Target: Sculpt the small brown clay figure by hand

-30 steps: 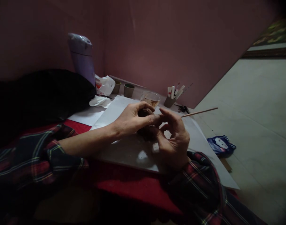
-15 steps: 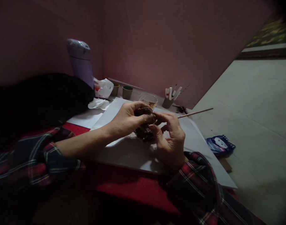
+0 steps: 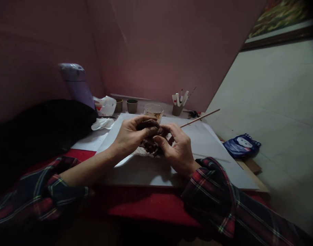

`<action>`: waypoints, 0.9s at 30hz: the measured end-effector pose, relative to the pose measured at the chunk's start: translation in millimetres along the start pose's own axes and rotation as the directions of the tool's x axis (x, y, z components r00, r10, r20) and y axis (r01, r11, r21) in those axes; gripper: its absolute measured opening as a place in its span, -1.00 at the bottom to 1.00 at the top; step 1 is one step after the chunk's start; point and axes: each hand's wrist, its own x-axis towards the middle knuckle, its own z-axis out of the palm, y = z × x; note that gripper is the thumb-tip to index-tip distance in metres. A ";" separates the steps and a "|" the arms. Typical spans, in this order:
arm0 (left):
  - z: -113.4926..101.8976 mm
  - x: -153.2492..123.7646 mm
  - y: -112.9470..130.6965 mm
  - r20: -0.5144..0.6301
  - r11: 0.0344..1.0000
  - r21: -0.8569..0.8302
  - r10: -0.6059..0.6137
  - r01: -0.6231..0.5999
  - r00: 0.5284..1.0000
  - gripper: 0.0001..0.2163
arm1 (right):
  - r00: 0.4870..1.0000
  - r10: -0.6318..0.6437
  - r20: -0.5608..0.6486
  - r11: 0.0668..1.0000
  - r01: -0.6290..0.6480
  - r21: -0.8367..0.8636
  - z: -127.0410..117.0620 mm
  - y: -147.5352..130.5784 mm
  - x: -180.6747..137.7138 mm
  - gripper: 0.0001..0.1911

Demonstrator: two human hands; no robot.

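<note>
A dark brown, rough clay piece (image 3: 150, 147) sits between my two hands, low over the white board (image 3: 202, 141). My left hand (image 3: 129, 136) is curled around its upper left side, thumb and fingers pressed on a rounded, smoother part. Against the right side are the thumb and fingers of my right hand (image 3: 178, 147). From that hand a thin wooden stick (image 3: 201, 117) slants up to the right; its lower end is hidden behind the fingers. Much of the clay is covered by my hands.
Behind the board stand a glass of brownish liquid (image 3: 153, 110), small cups (image 3: 132, 106) and a pen cup (image 3: 177, 110). A purple bottle (image 3: 78, 87), crumpled tissue (image 3: 103, 123) and black cloth (image 3: 51, 126) are left. A blue packet (image 3: 239, 145) lies right.
The view has shifted, so the scene sits differently in the picture. My right fingers have closed in against the clay, and the stick is tilted more steeply. My left hand keeps its hold.
</note>
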 end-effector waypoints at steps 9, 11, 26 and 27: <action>-1.7 -4.0 4.8 0.086 0.993 -0.067 -0.088 0.094 0.992 -0.64 | 0.999 0.041 -0.004 0.999 -0.041 0.023 -0.1 0.2 0.4 -0.81; -1.5 -3.8 6.0 0.073 0.994 -0.058 -0.088 0.092 0.993 -0.69 | 0.998 0.057 -0.009 0.998 -0.056 0.028 -0.1 0.7 -0.1 -0.81; -2.7 -2.6 -0.6 0.197 0.998 0.055 -0.026 0.016 0.980 -0.74 | 0.993 0.117 -0.032 0.977 -0.109 0.184 1.9 4.2 -5.5 -0.78; -2.6 -3.3 -0.3 0.185 0.998 0.060 -0.031 0.020 0.982 -0.75 | 0.993 0.117 -0.034 0.975 -0.108 0.195 1.5 2.8 -6.0 -0.80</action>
